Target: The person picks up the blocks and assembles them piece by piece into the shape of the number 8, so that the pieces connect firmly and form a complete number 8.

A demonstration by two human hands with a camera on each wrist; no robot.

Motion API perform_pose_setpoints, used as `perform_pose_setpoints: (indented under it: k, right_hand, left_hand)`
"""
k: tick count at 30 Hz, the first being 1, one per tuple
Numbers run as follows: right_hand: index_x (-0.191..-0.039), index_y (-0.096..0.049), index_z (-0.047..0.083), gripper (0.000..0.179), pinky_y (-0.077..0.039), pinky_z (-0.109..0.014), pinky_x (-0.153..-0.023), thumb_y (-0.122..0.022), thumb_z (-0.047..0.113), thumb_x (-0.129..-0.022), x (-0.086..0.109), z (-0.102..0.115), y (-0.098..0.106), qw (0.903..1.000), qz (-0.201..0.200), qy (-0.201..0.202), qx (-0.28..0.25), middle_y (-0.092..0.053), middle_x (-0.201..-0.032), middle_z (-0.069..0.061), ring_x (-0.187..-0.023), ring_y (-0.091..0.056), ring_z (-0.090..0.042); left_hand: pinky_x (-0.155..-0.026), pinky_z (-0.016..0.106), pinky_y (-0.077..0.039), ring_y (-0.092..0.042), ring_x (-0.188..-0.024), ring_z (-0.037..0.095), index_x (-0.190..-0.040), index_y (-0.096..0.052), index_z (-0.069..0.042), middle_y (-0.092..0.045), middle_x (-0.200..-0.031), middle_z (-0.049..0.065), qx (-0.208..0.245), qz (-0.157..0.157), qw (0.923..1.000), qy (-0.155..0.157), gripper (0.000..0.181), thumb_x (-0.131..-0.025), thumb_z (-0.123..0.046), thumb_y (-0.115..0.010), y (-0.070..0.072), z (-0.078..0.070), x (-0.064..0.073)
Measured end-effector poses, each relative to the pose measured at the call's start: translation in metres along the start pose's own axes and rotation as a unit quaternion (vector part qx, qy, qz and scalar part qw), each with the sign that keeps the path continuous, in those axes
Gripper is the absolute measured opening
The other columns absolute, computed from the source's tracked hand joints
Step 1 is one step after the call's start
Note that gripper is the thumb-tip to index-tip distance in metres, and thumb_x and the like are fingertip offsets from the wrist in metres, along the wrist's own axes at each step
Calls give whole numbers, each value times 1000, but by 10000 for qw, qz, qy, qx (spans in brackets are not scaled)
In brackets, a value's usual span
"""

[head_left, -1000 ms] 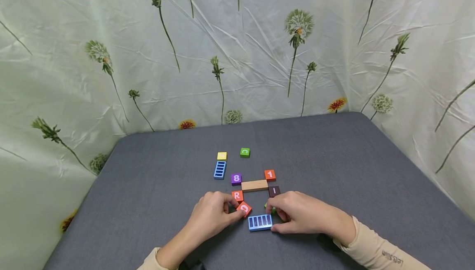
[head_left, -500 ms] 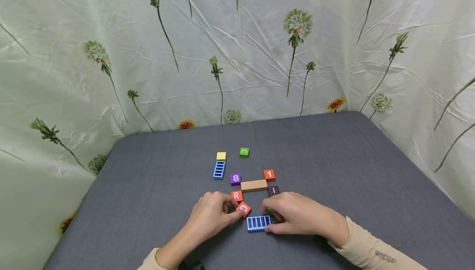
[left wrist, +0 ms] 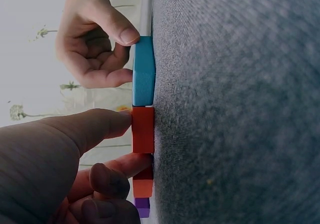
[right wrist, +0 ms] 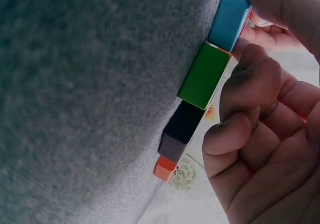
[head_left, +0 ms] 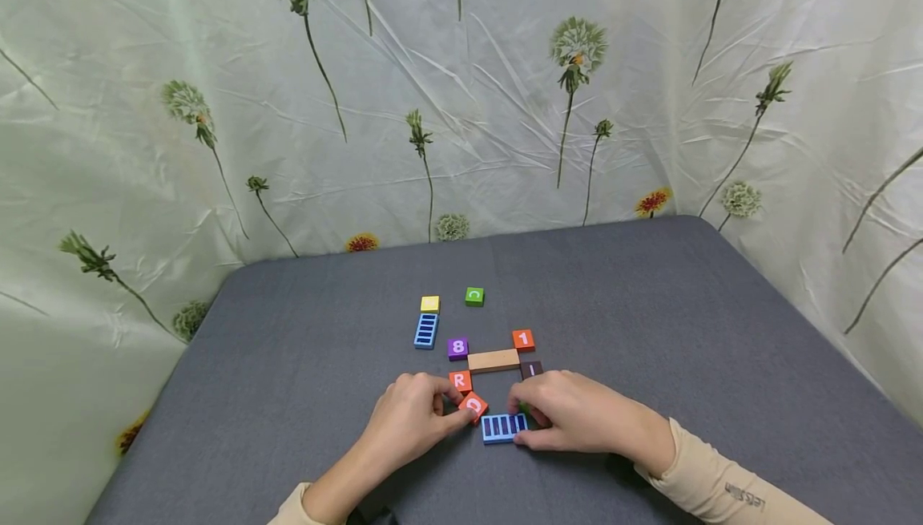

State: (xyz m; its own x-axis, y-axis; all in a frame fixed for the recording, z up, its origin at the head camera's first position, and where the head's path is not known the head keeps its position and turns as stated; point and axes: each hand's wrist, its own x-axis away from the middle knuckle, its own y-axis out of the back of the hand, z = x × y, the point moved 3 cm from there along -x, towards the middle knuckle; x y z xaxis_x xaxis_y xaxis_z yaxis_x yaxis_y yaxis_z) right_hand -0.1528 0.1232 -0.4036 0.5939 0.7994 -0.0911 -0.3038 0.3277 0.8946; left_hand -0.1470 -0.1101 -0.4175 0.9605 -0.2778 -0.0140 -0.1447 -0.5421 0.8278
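Observation:
My left hand pinches a tilted red letter tile between thumb and index finger. A striped blue block lies just right of that tile, and my right hand holds it with the thumb at its near edge and the index finger at its far side. In the left wrist view the blue block stands end to end with the red tile. A green tile sits beside the blue block in the right wrist view; my right fingers mostly cover it in the head view.
Ahead of the hands lie a red R tile, a purple 8 tile, a plain wooden bar, a dark tile and an orange 1 tile. Farther back are another blue block, a yellow tile and a green C tile.
My right hand has shifted slightly left, and the striped blue block has moved a little away from me, close against the tilted red tile. The left hand has stayed in place.

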Motion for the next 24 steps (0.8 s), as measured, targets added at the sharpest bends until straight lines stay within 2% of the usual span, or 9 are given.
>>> perform_pose_setpoints:
  k: [24]
  right_hand:
    - [-105,-73,18,16,-35,-13,-56,-82,26,-95,-1,-3,1,10000,-25,2,-44,-46,-68,18,-59,-38,10]
  left_hand:
    - [-49,23,-28,-40,-51,2,-90,-82,-21,-44,-56,-15,18,96,9999,69,18,-87,-37,-89,0,1,-1]
